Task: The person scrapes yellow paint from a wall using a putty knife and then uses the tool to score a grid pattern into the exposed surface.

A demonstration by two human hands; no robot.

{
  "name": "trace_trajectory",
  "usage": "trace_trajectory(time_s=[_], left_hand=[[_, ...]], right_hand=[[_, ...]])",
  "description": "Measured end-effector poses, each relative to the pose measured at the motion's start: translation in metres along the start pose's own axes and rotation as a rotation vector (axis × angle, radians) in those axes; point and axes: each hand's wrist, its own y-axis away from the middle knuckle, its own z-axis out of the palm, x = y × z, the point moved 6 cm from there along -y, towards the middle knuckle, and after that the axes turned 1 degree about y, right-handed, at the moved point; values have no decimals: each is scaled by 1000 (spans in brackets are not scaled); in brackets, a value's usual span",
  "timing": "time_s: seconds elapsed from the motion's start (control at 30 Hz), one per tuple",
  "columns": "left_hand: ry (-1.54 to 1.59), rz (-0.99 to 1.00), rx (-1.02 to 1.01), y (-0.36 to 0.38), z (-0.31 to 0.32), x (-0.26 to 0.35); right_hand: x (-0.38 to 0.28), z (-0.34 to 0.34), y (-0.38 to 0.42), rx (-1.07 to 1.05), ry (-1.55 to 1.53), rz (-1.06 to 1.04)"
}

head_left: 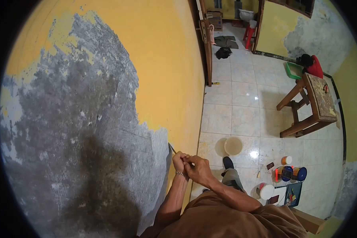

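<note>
Both my hands are clasped together on the handle of a scraper (pixel 171 148) whose thin blade rests against the wall. My left hand (pixel 179 160), with a bracelet at the wrist, is closest to the wall. My right hand (pixel 198 168) wraps over it from the right. The blade meets the edge where yellow paint (pixel 162 71) borders the bare grey scraped plaster (pixel 79 131).
A cream bucket (pixel 233 145) stands on the white tiled floor near my foot (pixel 227 162). Paint cans and lids (pixel 289 173) lie to the right. A wooden stool (pixel 311 105) stands farther right. An open doorway (pixel 226 35) with clothes on the floor is beyond.
</note>
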Motion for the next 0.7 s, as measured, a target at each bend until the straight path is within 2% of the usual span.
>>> trace_trajectory(time_s=[0.1,0.13,0.23,0.27,0.37,0.43,0.47,0.53,0.57,0.63,0.7], left_hand=[[-29,-24,68,-12,-6,-5],[-21,-26,78,-9,-11,-7],[-45,-17,-64,-11,4,-4],[38,-8,40,-5,0,-6],[49,-8,-33,-9,-4,1],[11,-139,-86,-28,0,-5],[-29,-127,35,-22,4,-10],[16,-85,35,-1,14,-7],[60,-44,36,4,13,-6],[77,-55,1,-25,-13,-11],[-3,-145,-66,-39,-8,-15]], right_hand=[[17,8,-8,0,3,0],[23,9,-17,-1,-28,64],[11,0,-11,-3,34,28],[3,-1,-6,-11,-26,37],[3,7,-10,-48,0,39],[13,9,-20,3,-25,42],[15,5,-19,5,-8,63],[17,-1,-14,13,11,82],[14,-1,-10,0,12,19],[14,6,-14,-22,7,-37],[25,11,-23,5,-30,60]])
